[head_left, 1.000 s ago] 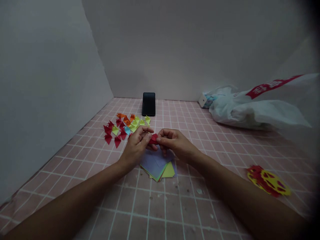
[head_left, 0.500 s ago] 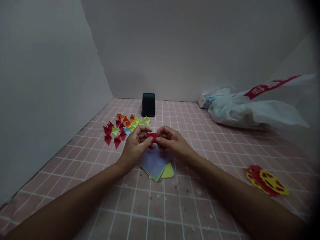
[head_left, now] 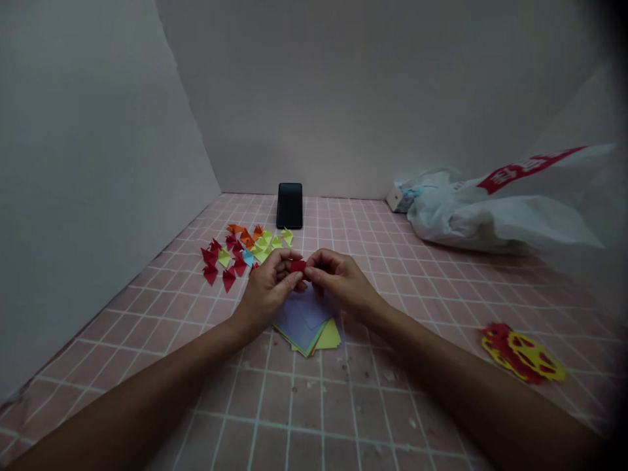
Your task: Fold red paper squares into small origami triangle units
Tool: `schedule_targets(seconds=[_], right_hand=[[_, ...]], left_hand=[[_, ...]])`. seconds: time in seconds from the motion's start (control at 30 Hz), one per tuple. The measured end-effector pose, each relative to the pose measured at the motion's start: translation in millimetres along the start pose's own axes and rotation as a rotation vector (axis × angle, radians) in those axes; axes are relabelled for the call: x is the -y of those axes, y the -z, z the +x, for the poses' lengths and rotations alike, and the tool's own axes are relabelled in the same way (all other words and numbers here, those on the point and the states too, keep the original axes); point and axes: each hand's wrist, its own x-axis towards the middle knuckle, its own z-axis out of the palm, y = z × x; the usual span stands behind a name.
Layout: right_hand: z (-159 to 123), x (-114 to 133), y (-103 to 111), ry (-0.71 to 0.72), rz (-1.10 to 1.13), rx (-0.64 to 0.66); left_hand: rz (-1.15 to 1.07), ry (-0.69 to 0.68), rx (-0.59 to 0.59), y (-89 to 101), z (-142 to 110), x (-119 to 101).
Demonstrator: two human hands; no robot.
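A small folded piece of red paper (head_left: 297,266) is pinched between both hands at the middle of the view. My left hand (head_left: 269,281) grips its left side between thumb and fingers. On the right edge of the paper, the thumb and forefinger of my right hand (head_left: 338,278) are closed. Both hands hover over a stack of paper sheets (head_left: 307,324), with a pale purple sheet on top and yellow and green edges showing below. To the left lie several folded paper cranes (head_left: 239,265) in red, orange, yellow and blue.
A black phone (head_left: 289,206) leans upright near the back wall. At the back right lie a white plastic bag (head_left: 471,219) and a small box (head_left: 398,197). Red and yellow paper cut-outs (head_left: 524,353) rest at the right on the pink tiled surface (head_left: 220,418).
My right fingers have shifted slightly on the red paper, whose visible part looks smaller and more tilted. The whole view has moved very slightly; the other things stay where they were.
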Motion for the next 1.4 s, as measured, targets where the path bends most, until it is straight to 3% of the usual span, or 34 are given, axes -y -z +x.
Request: schedule_targets(seconds=[0.17,0.4,0.77,1.13,1.4], right_hand=[[0.4,-2.7,1.3,0.053,-0.062,-0.018],[0.6,-7.4,1.9,0.279,-0.273,-0.105],[-2.3,-8.7,-1.4,0.397,-0.323,-0.111],[-4.3,-7.8,-1.9,0.445,-0.402,-0.087],[-0.8,-9.6,2.9,0.367,-0.332,-0.075]], left_hand=[[-0.069,0.055,-0.019,-0.8,1.6,0.4],[-0.018,0.042,-0.034,-1.5,0.2,-2.5],[0.047,0.083,-0.038,-2.7,-0.5,-8.7],[0.021,0.119,-0.017,-2.5,0.2,-10.9],[-0.071,0.147,-0.117,-3.1,2.0,-7.2]])
